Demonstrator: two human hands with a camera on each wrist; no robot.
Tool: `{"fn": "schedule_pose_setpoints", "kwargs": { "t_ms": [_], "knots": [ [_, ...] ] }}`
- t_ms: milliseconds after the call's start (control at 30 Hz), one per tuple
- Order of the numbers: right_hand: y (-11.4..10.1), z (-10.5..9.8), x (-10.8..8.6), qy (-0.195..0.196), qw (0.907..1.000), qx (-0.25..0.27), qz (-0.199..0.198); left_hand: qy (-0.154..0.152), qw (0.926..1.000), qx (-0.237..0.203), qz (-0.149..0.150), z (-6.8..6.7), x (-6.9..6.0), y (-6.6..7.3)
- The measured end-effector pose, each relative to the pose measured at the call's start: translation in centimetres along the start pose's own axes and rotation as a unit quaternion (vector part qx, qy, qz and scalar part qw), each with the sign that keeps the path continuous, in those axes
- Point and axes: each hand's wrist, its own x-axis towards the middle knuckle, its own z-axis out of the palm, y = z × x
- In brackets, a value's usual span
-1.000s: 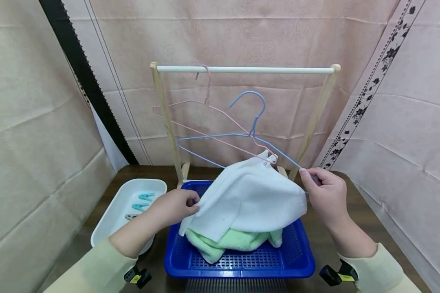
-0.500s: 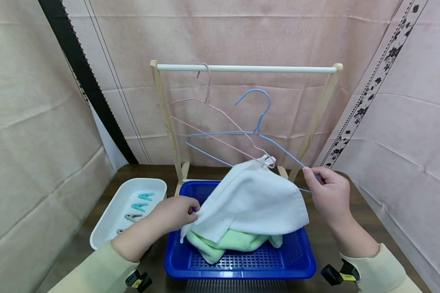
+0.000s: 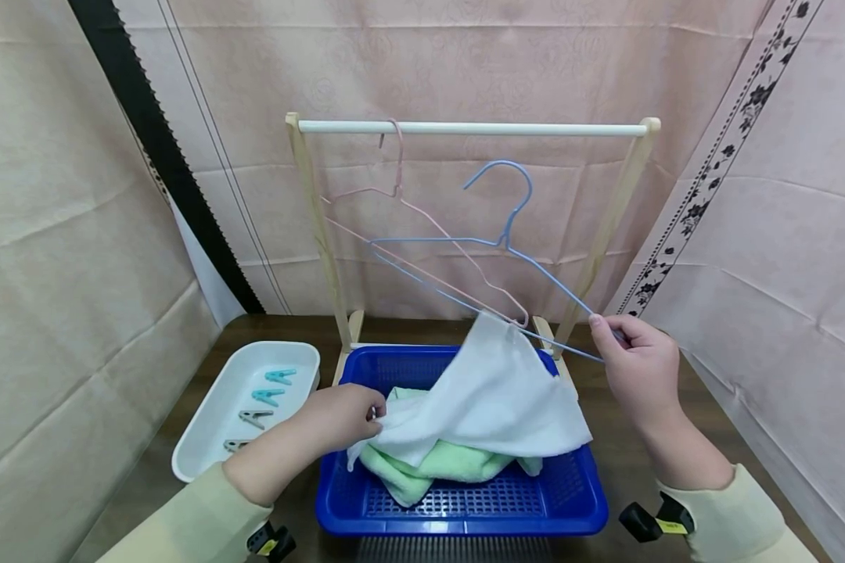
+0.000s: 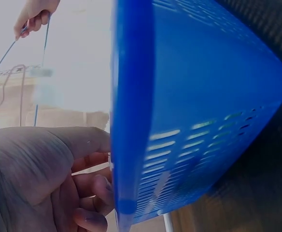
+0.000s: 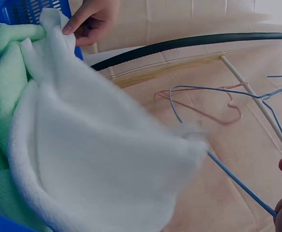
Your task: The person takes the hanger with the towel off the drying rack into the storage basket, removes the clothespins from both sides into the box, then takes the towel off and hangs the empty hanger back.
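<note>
My right hand (image 3: 637,356) grips a blue wire hanger (image 3: 545,270) by its right end, its hook up and free of the rail. A white towel (image 3: 493,391) spreads over a green towel (image 3: 458,463) in the blue basket (image 3: 458,525). Its raised peak covers part of the hanger's lower bar; whether it hooks over that bar I cannot tell. At the basket's left side, my left hand (image 3: 341,414) pinches the white towel's corner, as the right wrist view also shows. In that view the white towel (image 5: 107,140) is blurred near the hanger bar.
A pink wire hanger (image 3: 451,231) hangs on the white rail (image 3: 521,128) of a wooden rack behind the basket. To the left stands a white tray (image 3: 204,422) with several clothespins (image 3: 267,397). Pale cloth walls surround the table.
The blue hanger has moved right and slightly up with my right hand. The white towel's raised peak has dropped and shifted left. My left hand has moved slightly lower.
</note>
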Motion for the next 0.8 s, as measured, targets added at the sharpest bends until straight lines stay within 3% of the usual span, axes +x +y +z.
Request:
{"fn": "schedule_pose_setpoints", "kwargs": {
  "t_ms": [500,800],
  "knots": [
    [0.35,-0.16,-0.17,-0.006,1.0,-0.004,-0.005,0.025,0.9993,-0.027,-0.009,0.04,-0.04,-0.38],
    [0.16,-0.37,-0.3,-0.01,0.9999,-0.003,-0.006,0.024,0.9987,-0.04,-0.019,-0.24,-0.5,-0.51]
  ]
}}
